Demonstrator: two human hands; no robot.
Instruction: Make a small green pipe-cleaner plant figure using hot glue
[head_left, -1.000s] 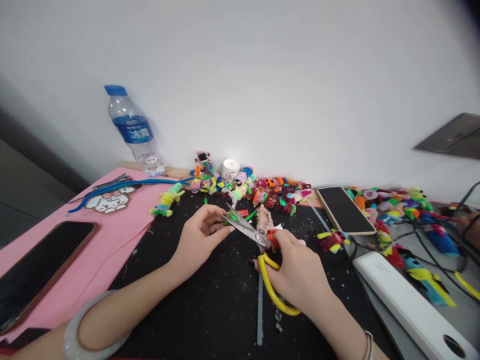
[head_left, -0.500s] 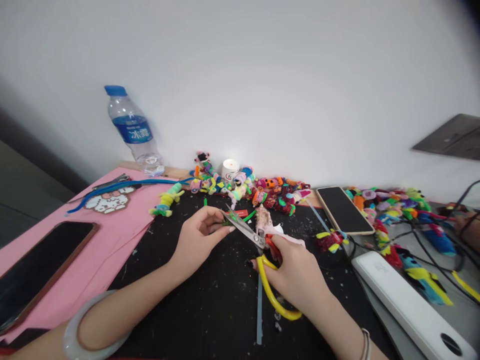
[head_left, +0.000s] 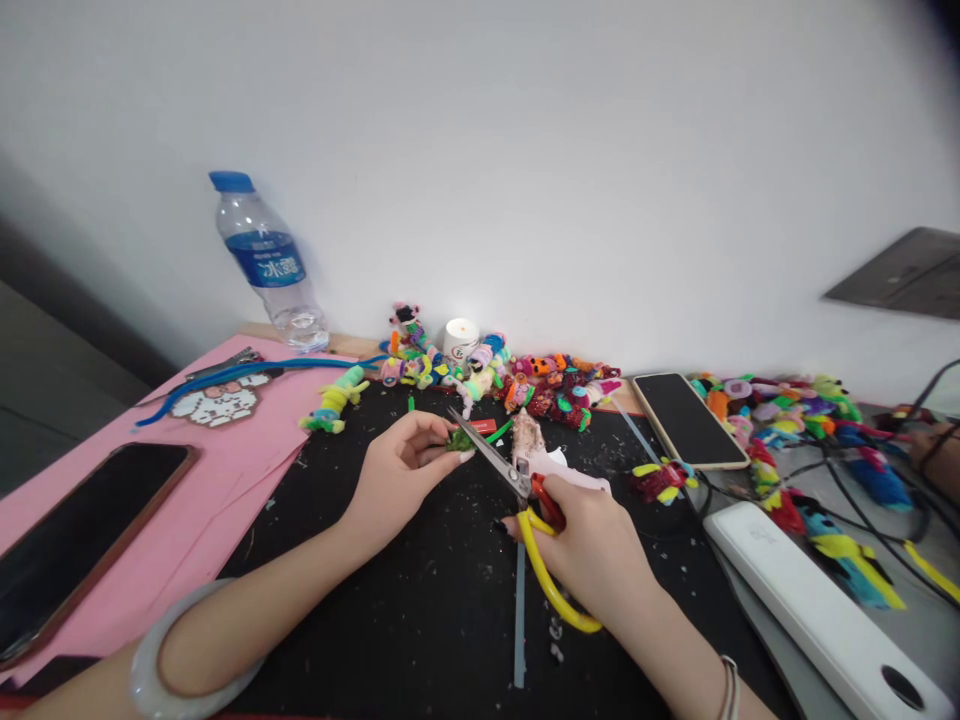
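My left hand (head_left: pixel 401 468) is closed, its thumb and fingers pinching a small green fuzzy piece (head_left: pixel 460 440), which looks like pipe cleaner. Scissors (head_left: pixel 491 455) are gripped in my right hand (head_left: pixel 589 540); their blades point up and left, with the tips beside the green piece. One handle loop is yellow, and red shows near the pivot. Just behind the scissors lies a pink glue gun (head_left: pixel 529 440) with a crusted nozzle, partly covered by my right hand. A green pipe cleaner strip (head_left: pixel 499 432) and a red box (head_left: pixel 480 426) are close to the blades.
Several colourful fuzzy figures (head_left: pixel 540 385) line the wall beside a white cup (head_left: pixel 460 340). A water bottle (head_left: pixel 266 260) leans at the back left. Phones (head_left: pixel 690 420) lie on both sides. A white power bank (head_left: pixel 817 600) and black cables are right, near another person's hand (head_left: pixel 937 450).
The scissor blades have shifted slightly right and look closer together. More of the green piece shows at my left fingertips. My left hand has barely moved.
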